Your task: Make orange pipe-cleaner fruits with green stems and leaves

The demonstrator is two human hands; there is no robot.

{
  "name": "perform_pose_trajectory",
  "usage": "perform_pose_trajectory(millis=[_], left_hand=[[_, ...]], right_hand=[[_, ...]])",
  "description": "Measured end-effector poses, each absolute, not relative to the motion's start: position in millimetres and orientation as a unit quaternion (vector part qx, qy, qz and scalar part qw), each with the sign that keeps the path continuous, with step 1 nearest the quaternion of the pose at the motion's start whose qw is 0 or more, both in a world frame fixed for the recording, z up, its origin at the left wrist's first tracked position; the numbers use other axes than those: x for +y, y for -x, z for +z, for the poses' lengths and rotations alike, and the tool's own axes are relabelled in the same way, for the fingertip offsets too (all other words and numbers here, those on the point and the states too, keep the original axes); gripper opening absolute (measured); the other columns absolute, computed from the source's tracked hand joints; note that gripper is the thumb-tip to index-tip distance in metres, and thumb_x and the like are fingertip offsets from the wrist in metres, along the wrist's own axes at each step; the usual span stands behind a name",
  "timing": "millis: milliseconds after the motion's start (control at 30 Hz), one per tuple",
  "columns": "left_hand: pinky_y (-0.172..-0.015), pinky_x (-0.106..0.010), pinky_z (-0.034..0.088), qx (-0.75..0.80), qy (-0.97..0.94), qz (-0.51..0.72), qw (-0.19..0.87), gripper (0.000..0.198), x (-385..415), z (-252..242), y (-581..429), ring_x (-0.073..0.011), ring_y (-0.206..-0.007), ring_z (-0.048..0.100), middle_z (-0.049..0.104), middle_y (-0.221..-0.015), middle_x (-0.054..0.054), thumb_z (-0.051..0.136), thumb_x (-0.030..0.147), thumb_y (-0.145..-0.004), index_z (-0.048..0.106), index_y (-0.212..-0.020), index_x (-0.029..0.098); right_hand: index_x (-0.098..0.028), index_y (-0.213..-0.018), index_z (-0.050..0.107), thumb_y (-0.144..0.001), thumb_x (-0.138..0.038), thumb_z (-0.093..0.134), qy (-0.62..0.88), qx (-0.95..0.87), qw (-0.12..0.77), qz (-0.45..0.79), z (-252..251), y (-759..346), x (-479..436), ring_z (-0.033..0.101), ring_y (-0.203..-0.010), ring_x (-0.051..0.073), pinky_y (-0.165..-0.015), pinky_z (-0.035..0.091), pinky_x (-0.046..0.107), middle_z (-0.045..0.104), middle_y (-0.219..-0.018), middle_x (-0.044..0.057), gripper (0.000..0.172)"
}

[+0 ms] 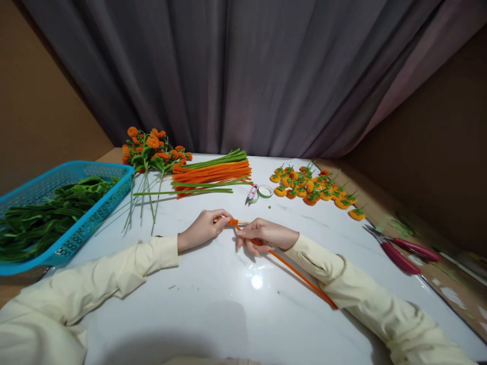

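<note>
My left hand point(204, 227) is closed in a pinch on a thin wooden stick point(244, 222). Coils of an orange pipe cleaner point(304, 280) are wrapped around the stick beside its fingertips. The fingers of my right hand point(269, 233) are closed on the same pipe cleaner, right by the stick. From under that hand its long free end slants down and right to my right sleeve. Beyond both hands lie a bundle of orange pipe cleaners point(209, 174) and a bundle of green pipe cleaners point(224, 158).
At left is a blue basket point(125, 175) of green fuzzy leaves point(57, 213). Orange flowers on stems point(152, 144) lie behind it. Small pink snips point(251, 194), a tape roll point(265, 191) and several orange-yellow flower heads point(312, 187) sit further back. Red-handled pliers point(399, 256) lie right.
</note>
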State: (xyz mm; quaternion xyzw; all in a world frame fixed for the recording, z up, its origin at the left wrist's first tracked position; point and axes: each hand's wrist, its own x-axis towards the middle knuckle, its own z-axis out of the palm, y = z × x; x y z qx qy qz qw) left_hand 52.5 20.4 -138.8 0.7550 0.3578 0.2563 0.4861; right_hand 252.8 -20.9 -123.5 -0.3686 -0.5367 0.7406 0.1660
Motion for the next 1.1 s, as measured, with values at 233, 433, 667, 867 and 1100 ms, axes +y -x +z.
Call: perform_pose_trajectory(millis=[233, 433, 667, 867, 1100], left_hand=[[-0.039, -0.018, 0.024, 0.300, -0.714, 0.205, 0.598, 0.030, 24, -135, -49, -0.0057, -0.039, 0.030, 0.036, -0.044, 0.008, 0.055, 0.041, -0.081, 0.059, -0.081, 0.012], [-0.032, -0.016, 0.015, 0.248, -0.670, 0.104, 0.692, 0.031, 28, -132, -43, -0.0023, -0.032, 0.022, 0.031, -0.042, 0.010, 0.058, 0.041, -0.082, 0.061, -0.087, 0.011], [-0.027, -0.012, 0.019, 0.221, -0.507, 0.074, 0.830, 0.015, 39, -133, -39, -0.0021, -0.033, 0.018, 0.026, -0.047, 0.010, 0.059, 0.027, -0.081, 0.057, -0.085, 0.013], [-0.034, -0.013, 0.029, 0.210, -0.476, 0.156, 0.840, 0.018, 36, -137, -45, -0.0037, -0.038, 0.030, 0.035, -0.052, 0.008, 0.057, 0.023, -0.084, 0.054, -0.099, 0.014], [-0.045, -0.021, 0.039, 0.219, -0.603, 0.235, 0.730, 0.043, 23, -139, -50, -0.0085, -0.043, 0.045, 0.046, -0.052, 0.006, 0.051, 0.036, -0.088, 0.045, -0.125, 0.013]], right_hand=[[-0.008, -0.067, 0.059, -0.083, -0.032, 0.055, 0.326, -0.513, 0.117, 0.785, -118, -267, -15, 0.030, -0.023, 0.003, -0.024, 0.017, 0.016, 0.055, -0.039, 0.000, 0.029], [-0.010, -0.064, 0.056, -0.084, -0.032, 0.054, 0.323, -0.505, 0.116, 0.792, -114, -273, -14, 0.023, -0.021, 0.002, -0.023, 0.011, 0.015, 0.053, -0.038, -0.001, 0.029], [-0.011, -0.062, 0.053, -0.083, -0.034, 0.057, 0.336, -0.528, 0.195, 0.755, -128, -268, -14, 0.024, -0.025, 0.001, -0.026, 0.014, 0.014, 0.050, -0.039, -0.004, 0.031], [-0.013, -0.064, 0.051, -0.085, -0.036, 0.052, 0.361, -0.524, 0.253, 0.729, -133, -258, -18, 0.026, -0.026, 0.002, -0.027, 0.014, 0.015, 0.052, -0.042, -0.003, 0.031], [-0.013, -0.070, 0.053, -0.086, -0.032, 0.047, 0.385, -0.516, 0.252, 0.722, -130, -251, -21, 0.022, -0.025, 0.003, -0.026, 0.012, 0.016, 0.053, -0.041, -0.002, 0.026]])
